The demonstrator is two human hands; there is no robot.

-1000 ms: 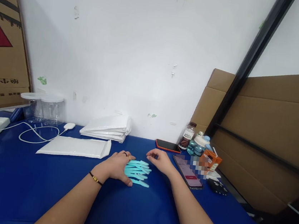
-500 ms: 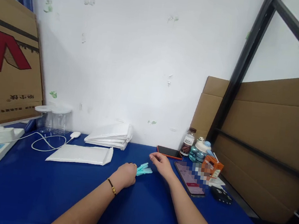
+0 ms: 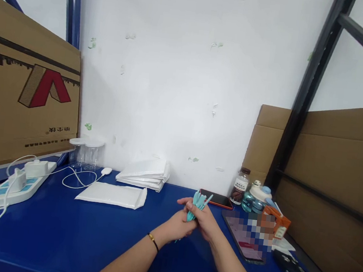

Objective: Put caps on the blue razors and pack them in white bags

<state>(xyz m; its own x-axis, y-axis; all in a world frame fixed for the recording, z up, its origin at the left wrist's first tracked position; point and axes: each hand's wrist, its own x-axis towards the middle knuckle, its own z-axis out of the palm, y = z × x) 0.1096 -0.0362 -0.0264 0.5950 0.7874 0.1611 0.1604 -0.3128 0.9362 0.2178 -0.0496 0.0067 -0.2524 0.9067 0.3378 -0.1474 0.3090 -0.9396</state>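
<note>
Both my hands meet above the blue table [image 3: 59,231], closed around a bundle of light blue plastic sticks [image 3: 198,201]. My left hand [image 3: 178,226] grips the lower part of the bundle. My right hand [image 3: 203,219] wraps it from the right, and the stick ends fan out upward above my fingers. A gold bracelet sits on my left wrist.
A white padded envelope [image 3: 112,194] lies left of my hands, with a stack of them [image 3: 146,173] behind it. Phones [image 3: 218,198] [image 3: 243,241], two bottles [image 3: 239,190] and an orange carton [image 3: 275,225] crowd the right. A power strip [image 3: 15,184], cable and clear jars [image 3: 86,153] stand at left.
The sticks lay spread on the table under my left hand; they were gathered into a bundle and lifted, and both hands now hold it upright. The view has swung left.
</note>
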